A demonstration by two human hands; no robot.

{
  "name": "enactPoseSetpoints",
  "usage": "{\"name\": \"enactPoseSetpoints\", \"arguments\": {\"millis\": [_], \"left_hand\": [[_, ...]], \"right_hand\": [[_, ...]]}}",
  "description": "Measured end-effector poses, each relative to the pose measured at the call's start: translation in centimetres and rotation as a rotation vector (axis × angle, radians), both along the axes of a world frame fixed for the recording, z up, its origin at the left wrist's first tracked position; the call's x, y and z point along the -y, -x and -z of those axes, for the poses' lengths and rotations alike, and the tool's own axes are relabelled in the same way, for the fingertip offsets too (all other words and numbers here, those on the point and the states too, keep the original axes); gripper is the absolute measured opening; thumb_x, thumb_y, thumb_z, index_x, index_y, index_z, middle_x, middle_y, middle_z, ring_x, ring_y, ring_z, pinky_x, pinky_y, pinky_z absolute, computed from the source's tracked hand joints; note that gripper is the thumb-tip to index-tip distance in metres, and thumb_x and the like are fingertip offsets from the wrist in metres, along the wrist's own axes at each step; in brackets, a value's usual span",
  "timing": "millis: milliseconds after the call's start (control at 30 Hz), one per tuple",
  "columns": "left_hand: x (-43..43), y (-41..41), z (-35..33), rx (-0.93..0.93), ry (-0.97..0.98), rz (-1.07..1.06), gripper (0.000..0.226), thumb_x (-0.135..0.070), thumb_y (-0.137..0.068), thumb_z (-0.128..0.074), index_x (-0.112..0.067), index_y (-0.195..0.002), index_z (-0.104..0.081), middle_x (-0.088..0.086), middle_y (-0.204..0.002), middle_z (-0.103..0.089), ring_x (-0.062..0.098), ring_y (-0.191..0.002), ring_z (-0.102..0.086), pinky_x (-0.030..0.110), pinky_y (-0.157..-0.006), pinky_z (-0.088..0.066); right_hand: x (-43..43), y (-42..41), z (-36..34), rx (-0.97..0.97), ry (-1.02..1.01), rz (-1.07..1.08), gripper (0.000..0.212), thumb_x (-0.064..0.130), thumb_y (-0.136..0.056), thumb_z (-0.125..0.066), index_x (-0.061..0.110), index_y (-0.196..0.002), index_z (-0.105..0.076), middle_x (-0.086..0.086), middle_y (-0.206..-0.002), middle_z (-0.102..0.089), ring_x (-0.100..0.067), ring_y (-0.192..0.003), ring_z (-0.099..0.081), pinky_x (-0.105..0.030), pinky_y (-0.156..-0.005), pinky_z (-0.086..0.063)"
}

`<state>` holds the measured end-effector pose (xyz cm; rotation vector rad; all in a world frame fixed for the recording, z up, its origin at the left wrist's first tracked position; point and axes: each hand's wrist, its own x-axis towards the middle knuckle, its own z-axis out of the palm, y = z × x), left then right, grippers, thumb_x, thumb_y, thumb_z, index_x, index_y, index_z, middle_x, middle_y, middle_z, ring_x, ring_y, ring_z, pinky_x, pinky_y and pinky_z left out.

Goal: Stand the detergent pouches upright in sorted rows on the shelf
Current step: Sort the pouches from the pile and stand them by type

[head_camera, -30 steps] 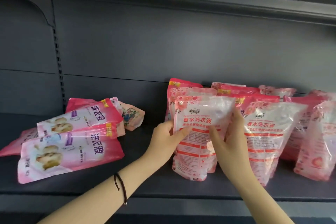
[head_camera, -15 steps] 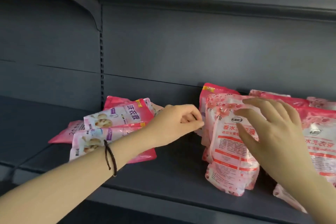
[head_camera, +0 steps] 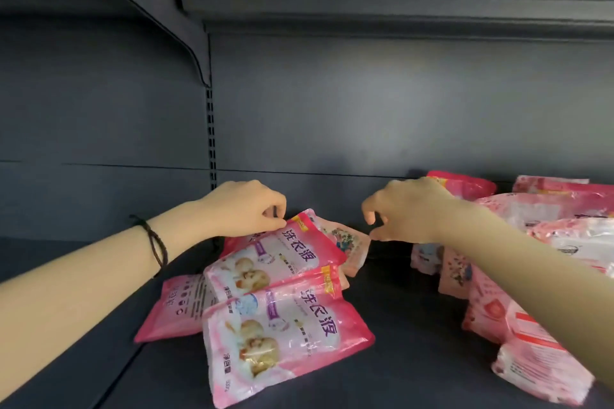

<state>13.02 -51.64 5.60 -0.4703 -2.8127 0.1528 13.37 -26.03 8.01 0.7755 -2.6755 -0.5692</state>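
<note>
The top corner of a flat-lying pouch (head_camera: pixel 279 256) is pinched by the left hand (head_camera: pixel 246 209) while the right hand (head_camera: pixel 408 209), curled and empty, is poised by the floral pouch (head_camera: pixel 345 242); lifting upright is called for next.

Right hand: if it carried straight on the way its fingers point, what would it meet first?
The right hand points left and slightly down; its fingertips sit just off the floral pouch, so that corner likely comes first, though depth is unclear.
</note>
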Motion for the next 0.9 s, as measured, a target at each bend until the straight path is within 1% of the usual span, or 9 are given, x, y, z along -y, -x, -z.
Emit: {"name": "enactPoseSetpoints", "arguments": {"millis": [67, 200, 300, 433, 600, 667, 733, 800, 900], "left_hand": [[0.5, 1.9, -0.2, -0.021, 0.075, 0.048, 0.024, -0.052, -0.090, -0.051, -0.034, -0.103, -0.061, -0.016, -0.098, -0.064, 0.007, -0.093, -0.059, 0.028, -0.073, -0.047], [0.1, 5.6, -0.1, -0.076, 0.222, 0.132, 0.033, -0.054, -0.090, -0.048, -0.030, -0.110, -0.059, -0.008, -0.104, -0.063, 0.015, -0.099, -0.059, 0.030, -0.075, -0.048], [-1.1, 8.4, 0.6, -0.077, 0.216, 0.164, 0.033, -0.054, -0.089, -0.049, -0.030, -0.108, -0.061, -0.005, -0.103, -0.064, 0.018, -0.097, -0.060, 0.030, -0.071, -0.045], [-3.6, 11.3, 2.0, -0.075, 0.167, 0.221, 0.031, -0.049, -0.087, -0.052, -0.029, -0.107, -0.063, -0.002, -0.105, -0.065, 0.021, -0.102, -0.060, 0.030, -0.077, -0.041], [-5.5, 14.1, 4.2, 0.018, 0.123, 0.313, 0.034, -0.051, -0.087, -0.053, -0.028, -0.109, -0.065, 0.001, -0.105, -0.067, 0.022, -0.101, -0.060, 0.032, -0.082, -0.042], [-5.2, 14.8, 4.9, 0.079, 0.123, 0.294, 0.037, -0.056, -0.088, -0.049, -0.027, -0.103, -0.067, 0.000, -0.099, -0.068, 0.022, -0.097, -0.061, 0.030, -0.080, -0.041], [-4.8, 15.1, 5.2, 0.120, 0.079, 0.275, 0.045, -0.062, -0.087, -0.046, -0.023, -0.091, -0.068, -0.001, -0.088, -0.068, 0.020, -0.089, -0.062, 0.030, -0.078, -0.042], [-4.5, 14.9, 5.1, 0.124, 0.074, 0.261, 0.052, -0.067, -0.086, -0.044, -0.021, -0.083, -0.067, -0.002, -0.080, -0.066, 0.018, -0.082, -0.061, 0.030, -0.076, -0.039], [-4.2, 14.3, 4.7, 0.140, 0.111, 0.225, 0.055, -0.072, -0.085, -0.039, -0.025, -0.087, -0.069, -0.006, -0.077, -0.064, 0.016, -0.080, -0.059, 0.034, -0.086, -0.039]], "right_hand": [[2.1, 2.4, 0.3, 0.032, -0.065, 0.048, 0.025, 0.035, -0.092, -0.053, 0.029, -0.116, -0.059, 0.004, -0.113, -0.061, -0.021, -0.106, -0.059, -0.030, -0.073, -0.045], [4.6, 6.3, 0.5, 0.035, -0.138, 0.117, 0.030, 0.033, -0.089, -0.060, 0.022, -0.117, -0.062, 0.001, -0.109, -0.065, -0.021, -0.100, -0.061, -0.027, -0.066, -0.042], [5.4, 8.8, 1.0, 0.050, -0.160, 0.142, 0.032, 0.033, -0.088, -0.062, 0.020, -0.118, -0.062, -0.001, -0.110, -0.065, -0.022, -0.101, -0.061, -0.027, -0.065, -0.041], [5.7, 12.4, 2.7, 0.068, -0.145, 0.119, 0.037, 0.036, -0.086, -0.064, 0.020, -0.120, -0.062, 0.000, -0.111, -0.065, -0.021, -0.101, -0.062, -0.029, -0.066, -0.044], [5.2, 16.1, 5.1, 0.147, 0.016, 0.170, 0.034, 0.038, -0.085, -0.063, 0.019, -0.114, -0.064, -0.002, -0.108, -0.066, -0.025, -0.100, -0.064, -0.031, -0.067, -0.044], [5.0, 17.1, 6.5, 0.200, 0.080, 0.229, 0.036, 0.039, -0.087, -0.061, 0.014, -0.113, -0.063, -0.004, -0.109, -0.065, -0.026, -0.100, -0.064, -0.030, -0.068, -0.044], [5.1, 17.7, 7.8, 0.264, 0.171, 0.278, 0.036, 0.040, -0.091, -0.057, 0.010, -0.110, -0.061, -0.005, -0.108, -0.064, -0.026, -0.098, -0.064, -0.030, -0.068, -0.044], [5.2, 17.9, 8.6, 0.275, 0.291, 0.294, 0.028, 0.036, -0.093, -0.054, 0.011, -0.104, -0.061, -0.006, -0.105, -0.064, -0.025, -0.094, -0.064, -0.031, -0.067, -0.045], [5.0, 17.7, 8.9, 0.273, 0.397, 0.303, 0.016, 0.027, -0.093, -0.052, 0.015, -0.098, -0.062, -0.003, -0.095, -0.062, -0.023, -0.088, -0.063, -0.030, -0.067, -0.045]]}}
